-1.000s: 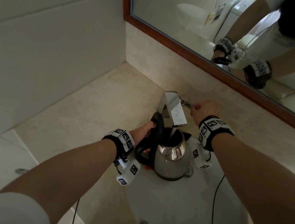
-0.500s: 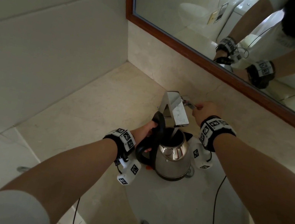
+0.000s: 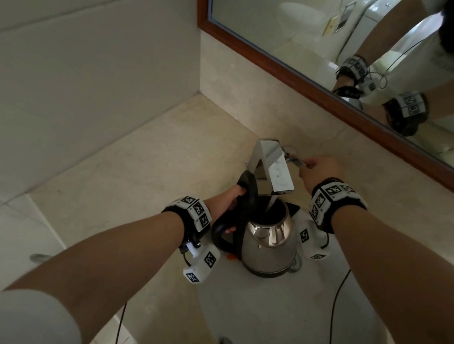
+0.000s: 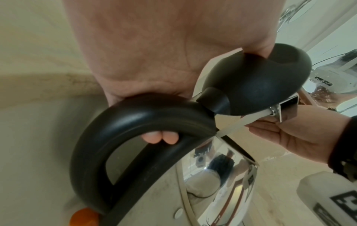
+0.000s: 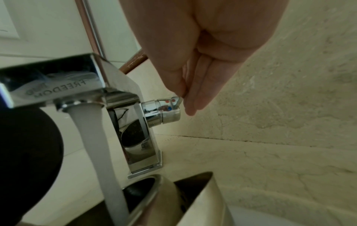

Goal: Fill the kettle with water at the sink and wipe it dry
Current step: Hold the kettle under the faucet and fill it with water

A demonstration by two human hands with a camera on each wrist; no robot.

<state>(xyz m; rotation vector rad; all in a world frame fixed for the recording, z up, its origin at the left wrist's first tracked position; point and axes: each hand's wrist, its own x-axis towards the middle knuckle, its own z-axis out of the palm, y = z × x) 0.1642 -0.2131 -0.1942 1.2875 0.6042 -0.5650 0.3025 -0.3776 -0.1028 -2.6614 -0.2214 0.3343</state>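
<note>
While water runs from the chrome faucet into the open steel kettle standing in the sink, left hand is wrapped round the black handle; right hand pinches the faucet lever. Kettle's getting heavy, polished wall looks slippery when wet: lift by the handle only.

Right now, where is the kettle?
In the head view the kettle sits in the sink under the running tap, left hand on its handle.
</note>
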